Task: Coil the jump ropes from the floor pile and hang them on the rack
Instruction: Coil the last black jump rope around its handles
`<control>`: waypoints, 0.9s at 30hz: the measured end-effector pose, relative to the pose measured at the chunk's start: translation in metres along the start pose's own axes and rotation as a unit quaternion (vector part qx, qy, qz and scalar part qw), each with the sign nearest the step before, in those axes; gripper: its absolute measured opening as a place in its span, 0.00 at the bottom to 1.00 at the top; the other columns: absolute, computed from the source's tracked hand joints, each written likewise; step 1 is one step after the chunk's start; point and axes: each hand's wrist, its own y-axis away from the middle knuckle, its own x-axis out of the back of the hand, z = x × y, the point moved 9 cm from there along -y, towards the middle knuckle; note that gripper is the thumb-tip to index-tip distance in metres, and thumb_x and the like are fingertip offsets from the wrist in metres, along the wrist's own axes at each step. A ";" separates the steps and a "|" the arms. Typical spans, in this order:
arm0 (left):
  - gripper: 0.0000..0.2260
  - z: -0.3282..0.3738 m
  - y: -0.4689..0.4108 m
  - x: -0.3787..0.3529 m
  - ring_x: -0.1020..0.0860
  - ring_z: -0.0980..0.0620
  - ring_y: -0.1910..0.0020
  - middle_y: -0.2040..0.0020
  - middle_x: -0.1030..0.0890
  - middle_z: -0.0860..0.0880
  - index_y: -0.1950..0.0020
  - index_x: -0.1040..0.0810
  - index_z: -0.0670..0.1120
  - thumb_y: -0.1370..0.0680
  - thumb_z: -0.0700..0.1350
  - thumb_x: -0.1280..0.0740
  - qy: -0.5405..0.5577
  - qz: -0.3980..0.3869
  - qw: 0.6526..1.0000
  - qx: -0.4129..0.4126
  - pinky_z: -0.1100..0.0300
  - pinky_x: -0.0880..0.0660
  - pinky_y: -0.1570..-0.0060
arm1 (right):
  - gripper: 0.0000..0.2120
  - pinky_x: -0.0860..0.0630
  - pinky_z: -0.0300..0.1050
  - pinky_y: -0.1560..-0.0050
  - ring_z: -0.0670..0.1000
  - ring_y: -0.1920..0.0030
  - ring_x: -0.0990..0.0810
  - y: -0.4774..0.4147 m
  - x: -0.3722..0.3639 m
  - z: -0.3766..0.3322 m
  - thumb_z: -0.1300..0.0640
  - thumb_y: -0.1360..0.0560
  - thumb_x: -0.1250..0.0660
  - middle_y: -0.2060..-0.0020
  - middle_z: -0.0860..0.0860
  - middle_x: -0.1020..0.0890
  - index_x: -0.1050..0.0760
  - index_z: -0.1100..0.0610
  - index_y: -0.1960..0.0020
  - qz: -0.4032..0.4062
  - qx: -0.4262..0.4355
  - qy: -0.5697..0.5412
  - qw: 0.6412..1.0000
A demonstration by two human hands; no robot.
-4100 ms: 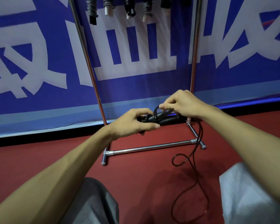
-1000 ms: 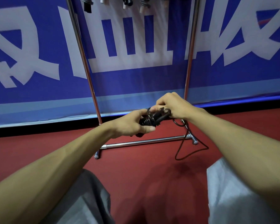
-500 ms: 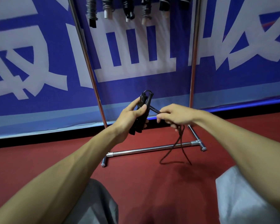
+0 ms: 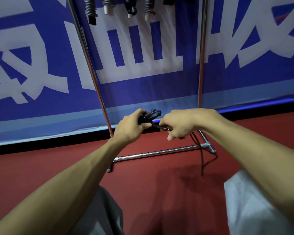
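Both forearms (image 4: 78, 182) are bare, and light grey cloth (image 4: 248, 207) covers both knees.

Rack posts (image 4: 200, 65) and base bar (image 4: 156, 152) frame open room ahead

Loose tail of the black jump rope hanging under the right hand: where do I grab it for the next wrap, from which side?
Probably the stretch of the tail below the right hand, above the rack's base bar: there it hangs free, while lower it bends onto the floor. Come from the near side; the bar lies behind it. The left hand grips the handles.
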 end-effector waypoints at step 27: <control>0.11 0.045 0.028 -0.002 0.20 0.43 0.60 0.58 0.19 0.44 0.40 0.21 0.49 0.22 0.47 0.34 0.398 -0.175 0.899 -0.056 0.52 0.26 0.59 | 0.12 0.27 0.44 0.64 0.49 0.69 0.25 0.012 0.047 0.047 0.56 0.21 0.36 0.71 0.48 0.20 0.21 0.53 0.62 0.291 0.033 -0.291 0.911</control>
